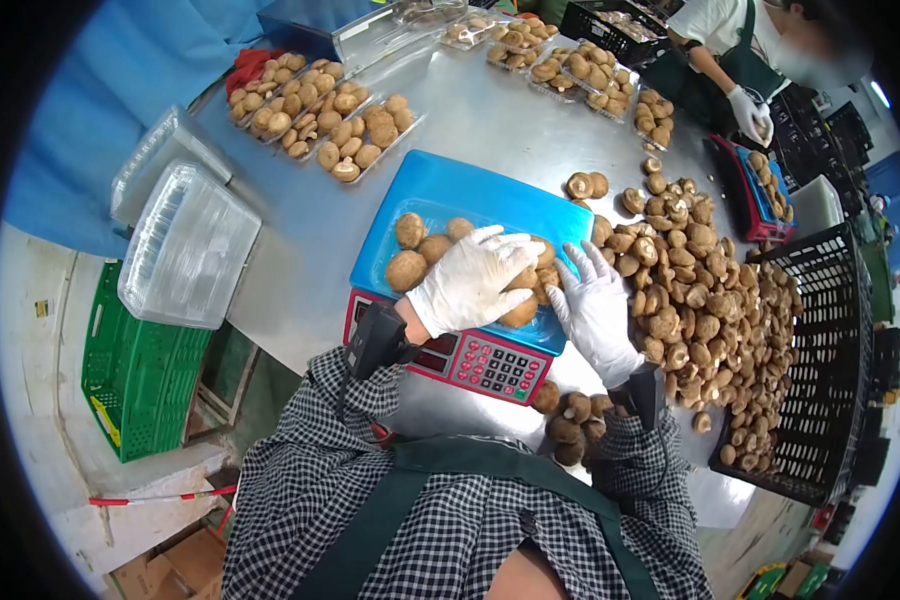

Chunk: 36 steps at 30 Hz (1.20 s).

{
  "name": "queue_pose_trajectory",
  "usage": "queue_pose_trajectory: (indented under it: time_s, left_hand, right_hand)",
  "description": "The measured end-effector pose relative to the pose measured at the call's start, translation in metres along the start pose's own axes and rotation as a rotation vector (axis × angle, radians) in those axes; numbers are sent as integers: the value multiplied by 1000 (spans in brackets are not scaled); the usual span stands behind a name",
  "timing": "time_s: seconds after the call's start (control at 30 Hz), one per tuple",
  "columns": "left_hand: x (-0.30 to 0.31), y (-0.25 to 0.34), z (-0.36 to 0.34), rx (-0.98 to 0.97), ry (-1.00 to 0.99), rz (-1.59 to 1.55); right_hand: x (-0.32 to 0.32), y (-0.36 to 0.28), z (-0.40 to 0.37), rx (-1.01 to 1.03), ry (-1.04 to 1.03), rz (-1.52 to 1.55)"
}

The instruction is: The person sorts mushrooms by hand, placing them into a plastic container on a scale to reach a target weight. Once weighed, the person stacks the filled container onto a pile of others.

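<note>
A scale with a blue pan [440, 180] and a red keypad front [495, 368] stands before me on the metal table. On the pan lies a clear plastic tray [385, 228] with several brown shiitake mushrooms [406, 270] in it. My left hand [475, 280], in a white glove, rests over the mushrooms, its fingers stretched out to the right. At the tray's right end is my gloved right hand [598, 315], fingers apart and pointing away from me, with fingertips close to the mushrooms there. Both palms face down, so what lies beneath them is hidden.
Loose mushrooms [705, 290] are heaped on the right, spilling from a tipped black crate [820, 370]. Filled trays [345, 135] stand at the back left. Stacked clear trays [185, 245] sit at the left edge. A co-worker's gloved hands [750, 115] are at the back right.
</note>
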<state>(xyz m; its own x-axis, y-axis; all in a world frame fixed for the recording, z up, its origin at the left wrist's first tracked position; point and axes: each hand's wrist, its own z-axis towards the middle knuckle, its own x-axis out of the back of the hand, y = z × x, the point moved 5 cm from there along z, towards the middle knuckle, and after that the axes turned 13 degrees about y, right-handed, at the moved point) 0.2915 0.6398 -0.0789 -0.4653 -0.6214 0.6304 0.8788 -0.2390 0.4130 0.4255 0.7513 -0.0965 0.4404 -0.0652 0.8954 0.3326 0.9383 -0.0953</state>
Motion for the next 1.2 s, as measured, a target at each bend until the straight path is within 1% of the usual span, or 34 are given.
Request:
queue_pose_trajectory:
  time_s: [0.07,0.1,0.17,0.2,0.23,0.3,0.33,0.37,0.4,0.43,0.47,0.5,0.57,0.6,0.67,0.7,0.73,0.77,0.8,0.83,0.9,0.93,0.97,1.03,1.1,1.13,1.17,1.2]
  left_hand:
    - [1,2,2,3,-58,-24]
    - [3,3,3,4,-55,-21]
    - [9,3,6,60,-45,-73]
    - [11,5,9,69,-38,-62]
    - [14,9,13,106,13,-123]
    - [24,24,16,204,120,-268]
    - [25,34,14,344,117,-309]
    - [27,47,10,385,173,-408]
    - [17,58,2,468,219,-509]
    - [9,66,-6,485,228,-577]
    - [0,76,-15,701,157,-916]
    - [-16,81,-25,838,27,-1036]
    - [-44,82,-43,1001,47,-1171]
    - [-48,83,-50,1000,48,-1176]
    - [-60,85,-66,1072,-32,-1163]
    - [-56,88,-69,1069,-32,-1171]
    - [-49,92,-72,1074,-35,-1279]
    - [-43,94,-74,1075,-39,-1385]
    - [-47,91,-82,1078,-130,-1282]
    - [-46,91,-84,1071,-137,-1286]
    - [-37,90,-83,958,21,-1283]
    - [-30,90,-81,959,-21,-1196]
    - [-20,90,-80,985,-49,-1170]
    - [-2,80,-82,833,1,-930]
    - [15,67,-88,821,-28,-845]
    - [27,60,-88,846,-2,-841]
    - [36,52,-88,837,35,-801]
    - [52,46,-85,846,71,-703]
  right_hand:
    - [0,-1,-4,11,-2,-15]
    - [2,0,-6,16,0,-14]
    - [5,9,-8,-191,30,291]
    - [13,10,-7,-235,74,292]
    - [19,14,-9,-289,133,414]
    - [37,16,-12,-455,128,654]
    - [53,9,-14,-468,140,723]
    - [68,1,-20,-483,139,793]
    - [79,-7,-26,-484,124,845]
    - [84,-12,-34,-491,118,892]
    - [86,-16,-42,-363,141,886]
    - [91,-24,-45,-289,81,766]
    - [87,-44,-52,-78,61,577]
    - [83,-47,-57,-114,59,571]
    - [76,-50,-68,-187,21,629]
    - [74,-51,-72,-235,-14,665]
    - [73,-53,-75,-237,-16,660]
    - [65,-47,-81,-495,-34,853]
    - [56,-43,-87,-756,-49,1041]
    - [54,-42,-86,-805,-27,1029]
    - [35,-39,-89,-906,18,1568]
    - [23,-34,-88,-928,-30,1714]
    - [13,-28,-94,-1070,53,1831]
    - [13,-29,-88,-1044,61,1809]
    - [13,-21,-87,-1014,112,1828]
    - [19,-20,-84,-1122,170,1781]
    - [23,-17,-84,-1119,201,1782]
    - [26,-14,-83,-1074,225,1784]
